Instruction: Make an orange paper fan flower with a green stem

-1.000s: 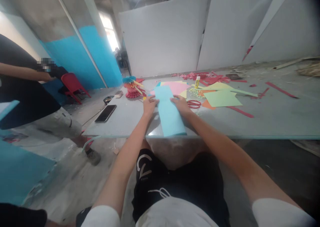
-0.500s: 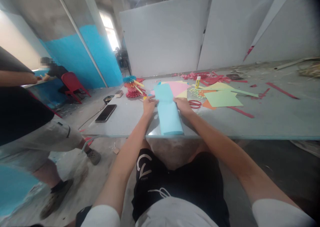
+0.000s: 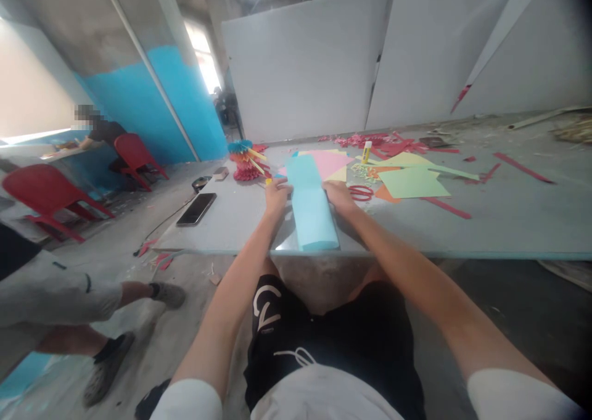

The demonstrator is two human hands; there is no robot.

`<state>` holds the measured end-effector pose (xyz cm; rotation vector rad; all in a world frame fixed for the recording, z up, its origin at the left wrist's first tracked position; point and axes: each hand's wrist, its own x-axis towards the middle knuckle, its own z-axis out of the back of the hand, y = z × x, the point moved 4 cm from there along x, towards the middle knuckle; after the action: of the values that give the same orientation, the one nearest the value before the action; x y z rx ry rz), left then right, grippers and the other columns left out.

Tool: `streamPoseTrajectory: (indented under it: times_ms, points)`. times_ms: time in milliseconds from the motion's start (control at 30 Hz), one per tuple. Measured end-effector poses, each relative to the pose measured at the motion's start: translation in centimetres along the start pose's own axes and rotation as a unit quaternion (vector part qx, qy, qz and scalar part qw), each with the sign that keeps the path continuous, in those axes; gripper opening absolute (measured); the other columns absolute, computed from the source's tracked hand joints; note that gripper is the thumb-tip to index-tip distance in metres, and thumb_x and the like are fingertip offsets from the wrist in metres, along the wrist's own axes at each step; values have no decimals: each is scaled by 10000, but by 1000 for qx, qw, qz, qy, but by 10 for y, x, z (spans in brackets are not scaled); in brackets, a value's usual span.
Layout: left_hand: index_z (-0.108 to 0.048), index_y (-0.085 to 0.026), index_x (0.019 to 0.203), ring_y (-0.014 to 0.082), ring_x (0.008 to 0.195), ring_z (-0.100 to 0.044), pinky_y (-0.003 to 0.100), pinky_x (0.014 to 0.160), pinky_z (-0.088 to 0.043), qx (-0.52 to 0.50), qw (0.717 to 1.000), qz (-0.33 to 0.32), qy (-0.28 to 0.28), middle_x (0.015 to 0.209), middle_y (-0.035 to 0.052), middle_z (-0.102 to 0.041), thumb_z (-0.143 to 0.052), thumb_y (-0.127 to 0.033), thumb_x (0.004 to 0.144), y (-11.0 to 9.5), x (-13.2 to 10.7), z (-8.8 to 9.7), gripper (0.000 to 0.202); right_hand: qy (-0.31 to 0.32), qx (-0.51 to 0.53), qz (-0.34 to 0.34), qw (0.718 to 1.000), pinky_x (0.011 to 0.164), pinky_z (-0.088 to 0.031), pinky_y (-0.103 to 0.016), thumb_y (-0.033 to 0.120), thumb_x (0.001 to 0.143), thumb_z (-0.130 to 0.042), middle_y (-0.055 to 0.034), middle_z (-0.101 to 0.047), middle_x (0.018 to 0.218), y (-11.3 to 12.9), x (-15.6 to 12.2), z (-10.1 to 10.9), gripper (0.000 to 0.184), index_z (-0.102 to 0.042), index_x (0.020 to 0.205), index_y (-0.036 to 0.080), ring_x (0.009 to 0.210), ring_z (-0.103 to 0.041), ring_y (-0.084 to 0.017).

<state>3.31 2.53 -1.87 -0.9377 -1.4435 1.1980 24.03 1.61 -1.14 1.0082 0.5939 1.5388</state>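
A long light-blue paper lies on the grey table, its near end bent over in a curve close to the table's front edge. The person's left hand is at the paper's left edge, fingers bent and close together, the thumb side turned to the paper. The right hand is at its right edge with the fingers curled; whether either hand pinches the paper or only presses its sides cannot be told. Beyond the paper, a pink sheet lies partly under its far end. Just right of the paper and the right hand are red scissor handles; farther right lies a green sheet. A yellow glue stick stands upright beyond the handles, right of the paper. Left of the paper are a fringed paper piece and, nearer, a dark phone
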Motion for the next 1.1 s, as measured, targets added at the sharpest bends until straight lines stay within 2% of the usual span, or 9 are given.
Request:
streamPoseTrajectory:
  times_ms: [100,200,267,367,500,633,733,900,1100]
  points:
    - [-644,-125,1208,196,770,-664,365,821,-524,109,989,-72,-66,958,103,-715,-683,-139,736,-9,-4,6,473,-21,-17,-3,1000,604,-312,-289,229,821,-447,18,-393,565,1,-1,2,246,-378,585,236,627,-391,-151]
    - [-633,-168,1246,265,1084,-629,409,1022,-446,251,938,-212,-111,1206,149,-673,-643,-148,806,-28,-16,7,440,-14,-32,13,999,616,-309,-282,221,846,-451,21,-416,570,5,-1,3,268,-410,581,225,632,-409,-145]
    - [-654,-187,1225,301,1258,-533,438,1106,-361,341,893,-279,-90,1298,155,-638,-600,-143,843,-36,-24,1,388,10,-37,24,999,605,-308,-273,217,843,-473,24,-451,576,7,3,4,257,-448,587,215,628,-422,-141]
    - [-709,-191,1132,335,1341,-464,483,1125,-286,426,846,-321,-4,1315,148,-654,-554,-130,863,-38,-31,-12,316,88,-48,58,993,603,-331,-255,219,836,-513,15,-550,619,10,10,0,238,-533,601,193,634,-464,-137]
    - [-719,-199,1130,334,1359,-469,516,1122,-224,451,822,-333,98,1236,139,-719,-507,-96,865,-32,-34,-23,355,187,-94,146,967,693,-400,-251,249,881,-537,-31,-713,792,18,18,-12,225,-677,720,178,730,-577,-166]
    - [-743,-210,993,355,1357,-457,555,1096,-186,482,798,-338,128,1067,145,-763,-489,-125,886,-27,-35,-26,288,226,-147,189,944,741,-428,-270,239,876,-599,-57,-767,857,23,19,-21,178,-718,747,209,777,-639,-206]
    - [-741,-197,875,354,1218,-533,532,1036,-242,488,796,-332,136,959,154,-759,-499,-165,892,-25,-34,-27,245,247,-175,200,932,754,-430,-279,189,848,-636,-64,-783,891,26,17,-23,153,-719,725,224,797,-658,-222]
    - [-730,-182,802,343,1018,-577,493,938,-302,493,808,-291,139,838,155,-724,-541,-169,849,-22,-29,-26,195,224,-205,183,935,758,-424,-285,196,840,-679,-91,-780,865,25,18,-20,109,-733,747,212,801,-670,-238]
    - [-714,-175,875,341,1017,-584,494,927,-318,529,803,-257,97,935,171,-732,-523,-219,915,-19,-23,-23,199,165,-307,240,906,754,-396,-291,231,999,-476,-151,-775,994,19,14,-16,270,-739,982,173,878,-688,-243]
